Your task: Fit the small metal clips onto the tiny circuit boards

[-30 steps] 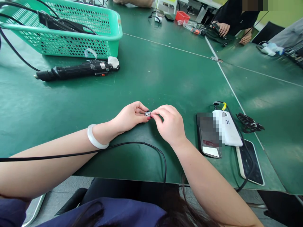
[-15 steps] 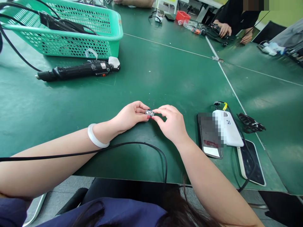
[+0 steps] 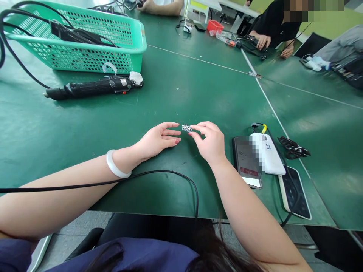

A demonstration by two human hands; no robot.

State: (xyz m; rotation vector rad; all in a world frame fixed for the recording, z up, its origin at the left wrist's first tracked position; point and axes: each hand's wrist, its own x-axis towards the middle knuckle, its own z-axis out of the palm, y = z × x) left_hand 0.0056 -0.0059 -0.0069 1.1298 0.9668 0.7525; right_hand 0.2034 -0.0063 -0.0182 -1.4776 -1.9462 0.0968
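A small silver metal part point(image 3: 186, 128) is pinched between the thumb and fingertips of my right hand point(image 3: 210, 141), just above the green table point(image 3: 170, 94). To its left, my left hand point(image 3: 157, 140) has its fingers apart and holds nothing; a small gap separates its fingertips from the part. A white bangle circles my left wrist. The part is too small for its details to be made out.
A black electric screwdriver point(image 3: 93, 87) lies before a green basket point(image 3: 85, 56) of cables at the left. Phones point(image 3: 248, 160) and a white device point(image 3: 268, 153) lie at the right. A black cable point(image 3: 159, 172) crosses near my forearm. Other people's hands are at the far side.
My left hand has let go of the metal part, and its fingers have spread. My right hand has moved slightly up and right with the part. The view has shifted a little.
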